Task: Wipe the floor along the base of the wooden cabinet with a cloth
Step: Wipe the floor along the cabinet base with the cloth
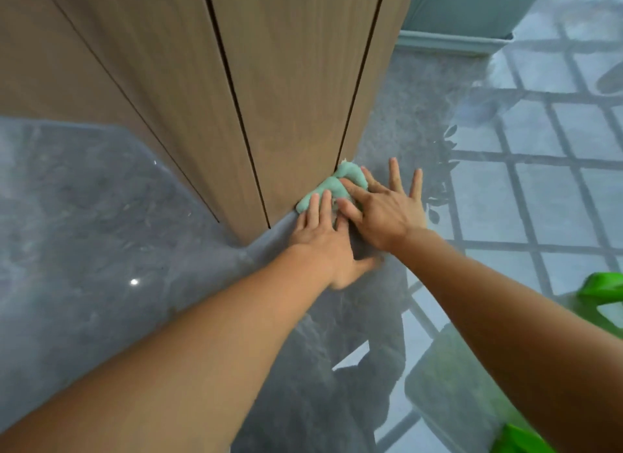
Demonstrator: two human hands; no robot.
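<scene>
Both hands pressing a cloth at the cabinet base.

Nearest, we are extending both forearms over the glossy grey floor (pixel 101 216). Our left hand (pixel 323 240) is lying flat, fingers extended onto the mint-green cloth (pixel 340 183); our right hand (pixel 387 206) is splayed wide, thumb side overlapping it. The bunched cloth is lying against the wooden cabinet (pixel 286 98), its long axis following the base line, running away toward the upper right.

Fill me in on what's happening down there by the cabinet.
A person is pressing a bunched green cloth onto the glossy grey floor, right against the base of the wooden cabinet. The left hand and right hand both lie flat on it, fingers spread, the right partly overlapping the left. Wiping is underway.
</scene>
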